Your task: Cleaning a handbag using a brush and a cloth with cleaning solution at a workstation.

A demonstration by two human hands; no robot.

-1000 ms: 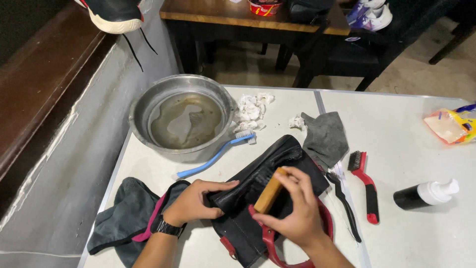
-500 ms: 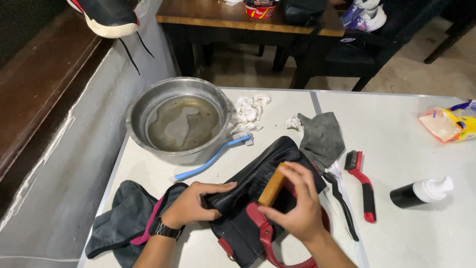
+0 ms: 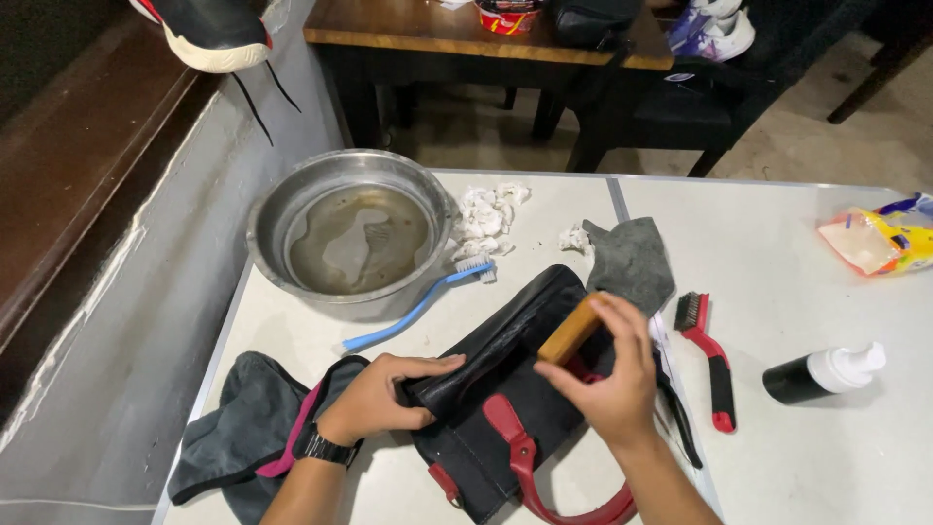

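Note:
A black bag with red handles (image 3: 505, 389) lies on the white table (image 3: 797, 243) in front of me. My left hand (image 3: 384, 394) presses down on the bag's left edge and pins it. My right hand (image 3: 607, 374) grips a wooden-backed brush (image 3: 570, 331) and holds it against the bag's upper side. A watch sits on my left wrist.
A metal basin (image 3: 345, 233) with murky water stands at the back left, a blue toothbrush (image 3: 418, 303) leaning by it. Crumpled tissues (image 3: 484, 216), grey cloths (image 3: 632, 261), a red-handled brush (image 3: 709, 355), a black foam bottle (image 3: 821, 372) and a yellow packet (image 3: 880, 238) lie around.
My right hand has slid the wooden brush along the bag's top, up and to the right. The left hand has stayed on the bag's edge.

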